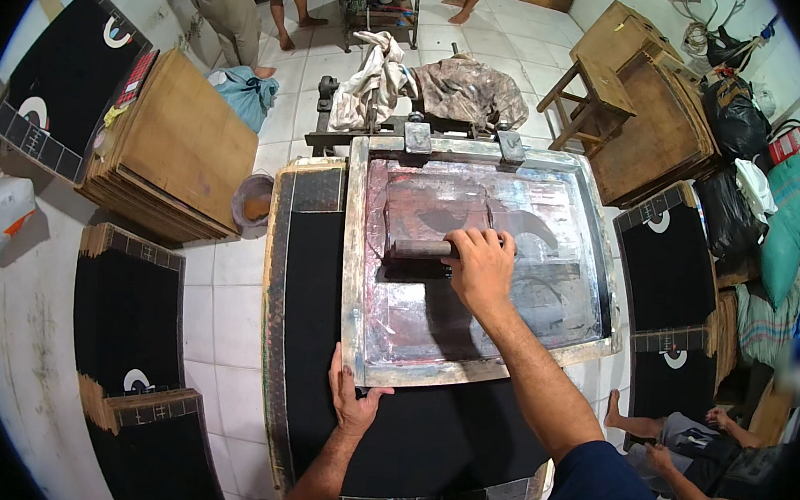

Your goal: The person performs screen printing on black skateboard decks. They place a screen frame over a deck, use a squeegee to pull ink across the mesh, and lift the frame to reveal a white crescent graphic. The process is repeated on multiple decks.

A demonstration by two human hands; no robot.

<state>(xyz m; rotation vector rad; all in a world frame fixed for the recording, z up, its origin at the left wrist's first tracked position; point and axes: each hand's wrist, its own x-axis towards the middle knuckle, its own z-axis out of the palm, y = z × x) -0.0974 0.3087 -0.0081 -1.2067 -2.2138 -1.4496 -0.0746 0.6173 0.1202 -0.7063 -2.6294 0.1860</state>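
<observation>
- Gripping the dark squeegee [419,249] in the right hand [485,271], with fingers closed around its bar, over the middle of the stained mesh [412,336] and inside the screen frame [355,246].
- Touching the near-left corner of the frame with the left hand [350,401], with thumb along the near edge and the other fingers spread along the left side; cannot tell a firm hold from a light rest.
- Showing beneath the frame: black cloth [309,337] on a long board [271,334]. Fixed at the far edge by metal clamps [418,139].
- Risking a blurred or doubled mark from any sideways push at the near corner, far from the clamps.
- Risking streaks or thin patches from uneven pressure, given the one-handed grip, with the bar showing mostly to the left of the hand. Cannot tell blade contact or amount of ink from overhead.
- Risking smudges on the cloth from the left thumb, close above it, in case of wet ink on the skin.
- Less worrying: stained rags [469,91] behind the clamps, apart from the mesh; a hazard only after slipping forward onto it.
</observation>
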